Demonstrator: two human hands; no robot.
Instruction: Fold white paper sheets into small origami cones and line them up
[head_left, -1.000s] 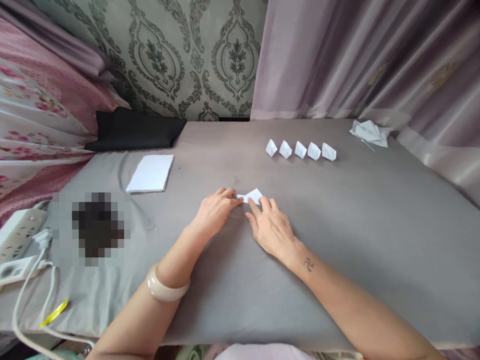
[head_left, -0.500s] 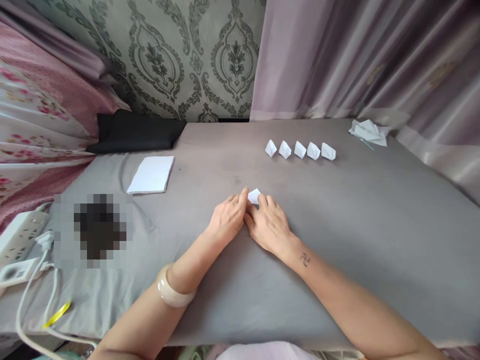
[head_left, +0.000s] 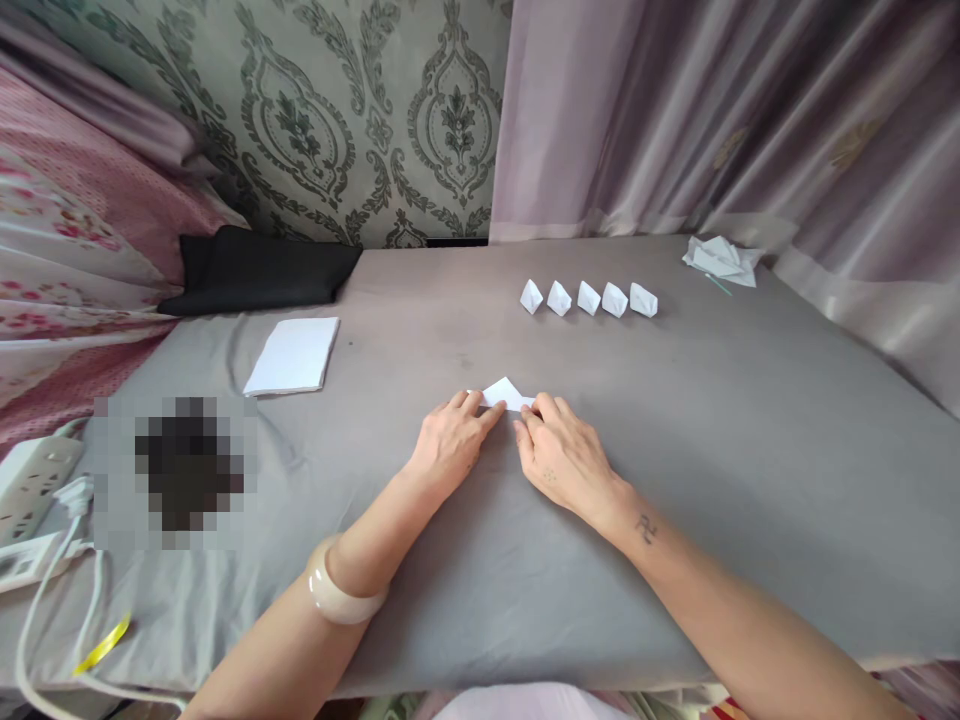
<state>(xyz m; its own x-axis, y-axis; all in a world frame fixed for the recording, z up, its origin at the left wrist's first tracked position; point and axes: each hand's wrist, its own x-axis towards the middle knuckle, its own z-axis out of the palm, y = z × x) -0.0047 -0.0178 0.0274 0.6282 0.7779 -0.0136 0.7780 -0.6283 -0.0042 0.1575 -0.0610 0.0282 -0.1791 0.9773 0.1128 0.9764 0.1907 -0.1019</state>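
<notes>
Item 1: folded white paper (head_left: 501,391), 1 piece, lying on the grey-covered table (head_left: 720,430), about midway between far and near edges. Long axis runs side to side, nearly parallel to the near edge, the right end a touch nearer to it; a pointed peak at mid-length aims at the far edge.

Item 2: left hand (head_left: 448,438), palm down, fingertips pressed on the paper's left part; thumb hidden, so whether it pinches cannot be told. Pale bangle (head_left: 345,594) on the forearm.

Item 3: right hand (head_left: 566,450), palm down, fingertips on the paper's right end, thumb just beside the forefinger; whether it grips cannot be told. The 2 hands stand apart.

Item 4: folded paper pieces (head_left: 588,298), 5, in a row along the far edge, right of centre.

Item 5: crumpled white paper (head_left: 721,260), near the far right corner.

Item 6: white paper stack (head_left: 294,355), towards the left edge, in front of a black cloth (head_left: 262,268) at the far left corner.
</notes>
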